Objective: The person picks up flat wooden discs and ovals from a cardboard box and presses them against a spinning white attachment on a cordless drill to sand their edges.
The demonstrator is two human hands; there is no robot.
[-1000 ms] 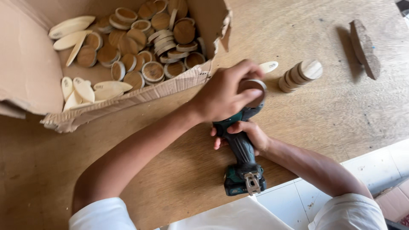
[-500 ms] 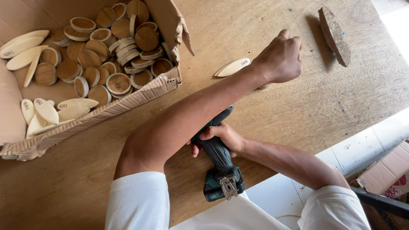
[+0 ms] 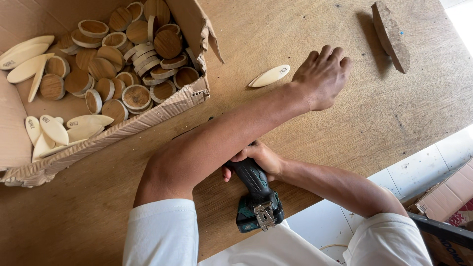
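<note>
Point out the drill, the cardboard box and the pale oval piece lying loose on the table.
drill (image 3: 256, 189): head view, on its dark handle below the right hand.
cardboard box (image 3: 148, 120): head view, on its torn front wall.
pale oval piece (image 3: 269, 76): head view, on its flat middle.

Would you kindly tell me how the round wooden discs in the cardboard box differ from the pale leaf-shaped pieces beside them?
The round wooden discs are circular with dark brown faces and pale rims; the leaf-shaped pieces are long, pointed ovals, pale cream all over. The discs look thick and many stand on edge, while the leaf-shaped pieces are thin and mostly lie flat. The discs are far more numerous. Both sit loose in the cardboard box.
</note>
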